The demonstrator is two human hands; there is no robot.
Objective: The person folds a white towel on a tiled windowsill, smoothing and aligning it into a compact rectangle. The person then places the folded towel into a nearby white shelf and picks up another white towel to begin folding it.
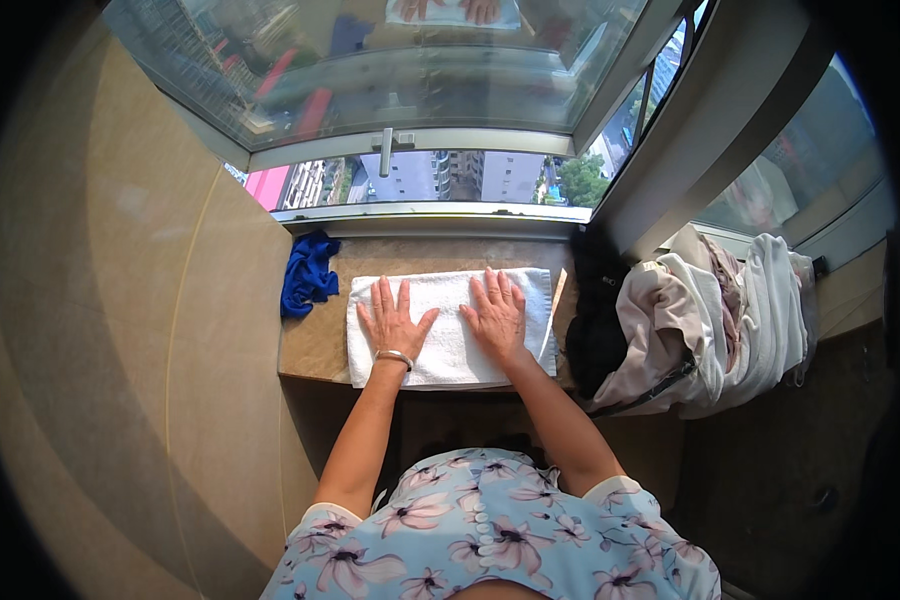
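A white towel [444,345] lies folded into a flat rectangle on the stone window ledge [315,350]. My left hand [394,322] rests palm down on the towel's left half, fingers spread, a silver bangle at its wrist. On the right half lies my right hand [497,312], also flat with its fingers stretched toward the window. Neither hand grips anything. The towel's near edge reaches the front edge of the ledge.
A crumpled blue cloth [310,273] sits at the ledge's left end. To the right are a black fluffy item [597,320] and a pile of white and pale pink clothes [710,320]. A tilted-open window [390,145] with a handle stands behind; a tiled wall [160,300] rises at left.
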